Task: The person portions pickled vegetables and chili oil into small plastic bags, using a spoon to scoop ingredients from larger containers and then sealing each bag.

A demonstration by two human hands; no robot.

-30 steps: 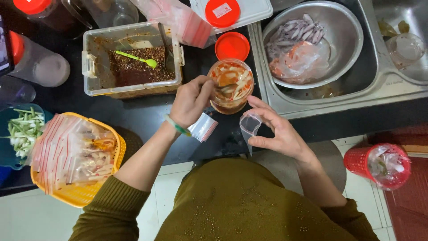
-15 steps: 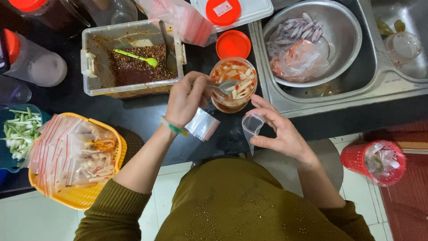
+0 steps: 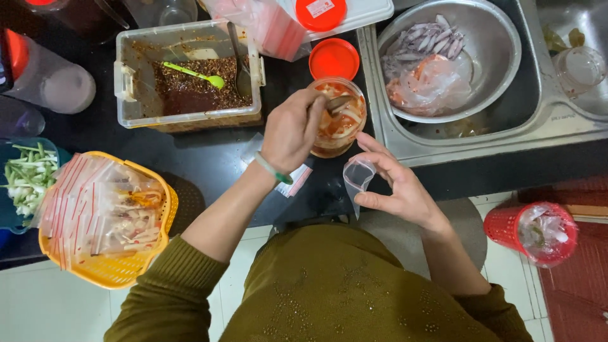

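Since a moment ago our left hand (image 3: 292, 130) has dipped the spoon (image 3: 335, 104) deeper into the round jar (image 3: 337, 117) of red-sauced strips, our fingers clenched around the handle so the bowl can dig out a portion. Just below the jar, our right hand (image 3: 396, 190) pinches the small clear bag (image 3: 358, 177) between thumb and fingers, its mouth held open and tilted toward the jar, seemingly to catch what the spoon lifts. Left of the jar sit the chilli tub (image 3: 190, 76) and the yellow basket (image 3: 104, 221) of bags; the steel bowl (image 3: 456, 57) lies to its right.
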